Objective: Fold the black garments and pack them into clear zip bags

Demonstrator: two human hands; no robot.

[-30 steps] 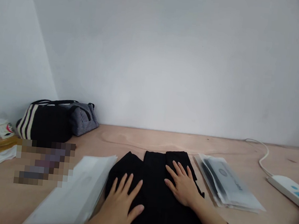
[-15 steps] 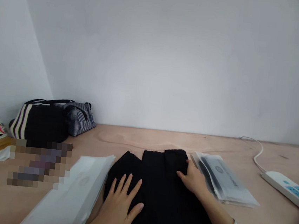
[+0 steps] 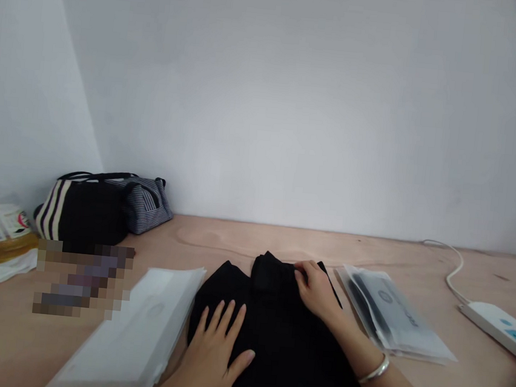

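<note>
A black garment point(image 3: 288, 354) lies on the wooden table, partly folded, with a small folded flap point(image 3: 268, 273) near its top edge. My left hand point(image 3: 215, 353) rests flat on the garment's left part, fingers spread. At the garment's upper right edge, my right hand point(image 3: 319, 290) has thumb and fingers pinched on the black cloth; a silver bangle circles that wrist. A stack of white frosted zip bags point(image 3: 131, 327) lies left of the garment. To its right is a frosted bag with dark contents point(image 3: 392, 313).
A black bag with cream stripes point(image 3: 87, 213) and a striped grey bag point(image 3: 147, 204) stand at the back left, near a bottle of yellow liquid point(image 3: 3, 227). A white power strip point(image 3: 501, 326) with its cable lies at the right. Behind the table point(image 3: 254, 236) rises a wall.
My right hand has moved left along the garment's top edge, and its fingers have closed. The folded flap has shifted left. My left hand stays flat, while the view has turned slightly left.
</note>
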